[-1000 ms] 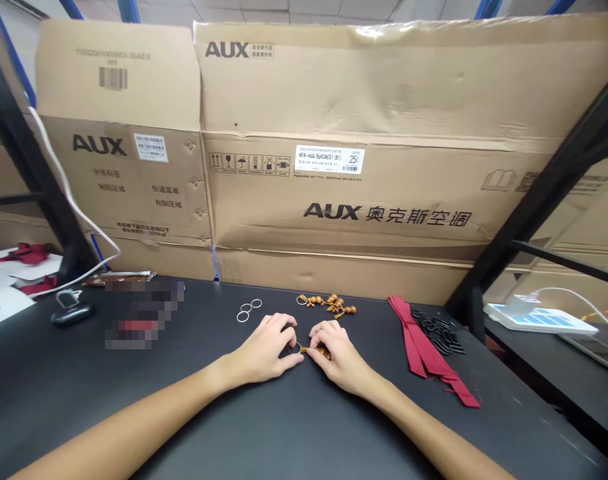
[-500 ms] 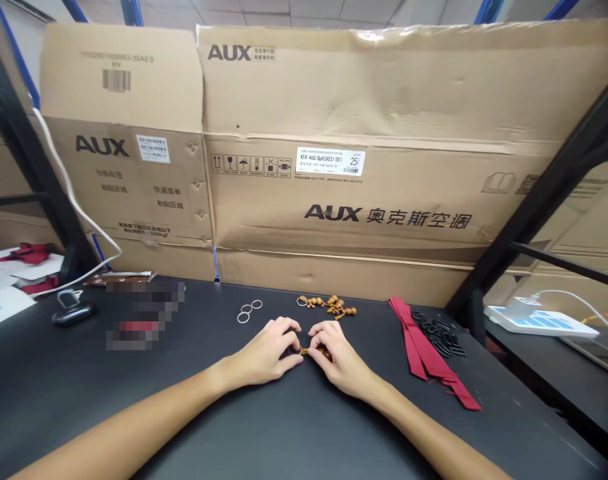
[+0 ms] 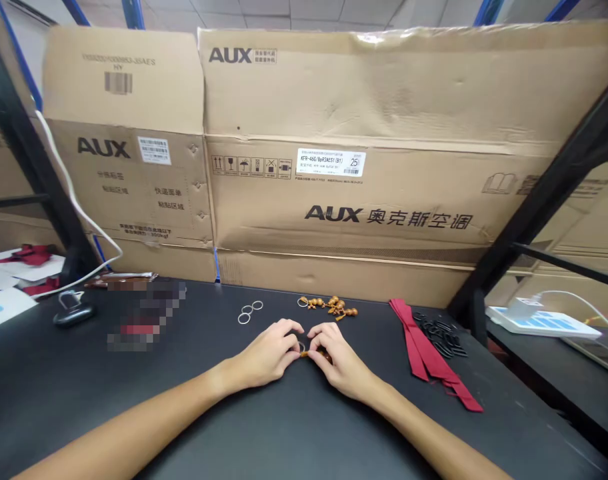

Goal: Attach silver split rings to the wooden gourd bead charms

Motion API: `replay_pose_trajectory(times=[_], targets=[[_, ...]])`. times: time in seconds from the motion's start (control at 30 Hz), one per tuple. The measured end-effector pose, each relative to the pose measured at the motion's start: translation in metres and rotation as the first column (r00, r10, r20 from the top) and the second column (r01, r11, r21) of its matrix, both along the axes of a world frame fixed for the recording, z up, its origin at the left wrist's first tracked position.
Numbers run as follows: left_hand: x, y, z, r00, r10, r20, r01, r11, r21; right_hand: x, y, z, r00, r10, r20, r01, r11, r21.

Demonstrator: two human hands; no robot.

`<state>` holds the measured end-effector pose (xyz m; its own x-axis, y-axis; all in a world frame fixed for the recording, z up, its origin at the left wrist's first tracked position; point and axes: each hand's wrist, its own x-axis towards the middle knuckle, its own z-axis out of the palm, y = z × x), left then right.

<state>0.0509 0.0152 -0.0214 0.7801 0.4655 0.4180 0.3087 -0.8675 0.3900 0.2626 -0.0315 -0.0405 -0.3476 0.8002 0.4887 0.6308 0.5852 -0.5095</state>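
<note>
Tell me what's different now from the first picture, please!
Only little things. The left hand has curled its fingers a bit further right and drawn its thumb back. The small ring between the hands now shows further right, beside the right hand. Nothing was visibly picked up or let go. The three loose rings, gourd charms and red ribbons stayed put.

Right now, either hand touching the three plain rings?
No, the three plain rings lie apart from the left hand and the right hand.
</note>
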Motion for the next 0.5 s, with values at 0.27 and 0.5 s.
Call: replay_pose_trajectory(times=[0.27,0.5], targets=[[-0.0010,0.0007,-0.0005,1.000,0.009,0.001,-0.009,0.998,-0.064,0.0023,0.0042,-0.0023,0.997,-0.076,-0.023,0.076,0.997,0.016],[0.0002,0.0007,0.0013,1.000,-0.010,-0.002,0.010,0.997,-0.073,0.0020,0.0041,-0.0032,0.995,-0.098,-0.013,0.098,0.995,0.016]])
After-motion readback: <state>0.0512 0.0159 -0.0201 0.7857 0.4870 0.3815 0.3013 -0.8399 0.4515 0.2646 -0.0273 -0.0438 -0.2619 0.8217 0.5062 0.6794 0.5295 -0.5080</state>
